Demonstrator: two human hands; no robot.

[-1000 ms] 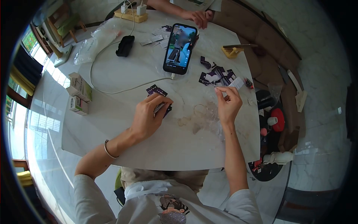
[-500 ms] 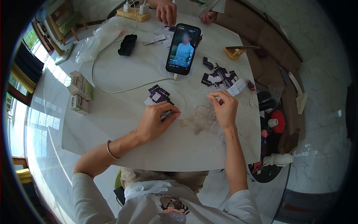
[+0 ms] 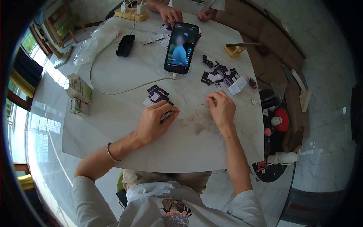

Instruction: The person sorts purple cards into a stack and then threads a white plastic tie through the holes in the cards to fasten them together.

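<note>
My left hand (image 3: 154,122) is closed around some small whitish cards, just below a pile of purple and white cards (image 3: 157,95). On the right, my right hand (image 3: 222,109) is pinched, and whatever its fingertips hold is too small to name. Tiny clear bits and a thin ring-like loop lie on the tabletop beside it. Above that hand is a scattered heap of purple cards (image 3: 221,75) with a white paper piece (image 3: 237,86) at its edge. A phone (image 3: 181,48) showing a video stands between the two piles, tilted, with a white cable plugged in.
Another person's hand (image 3: 171,15) reaches over white cards (image 3: 157,38) behind the phone. Two small boxes (image 3: 79,89) stand at the left. A black case (image 3: 125,45), plastic bag (image 3: 90,49), power strip (image 3: 130,14) and yellow stand (image 3: 234,51) are farther back.
My right hand has shifted slightly left and up, its fingers still together. The other person's hand has moved a little right. The picture on the phone has changed.
</note>
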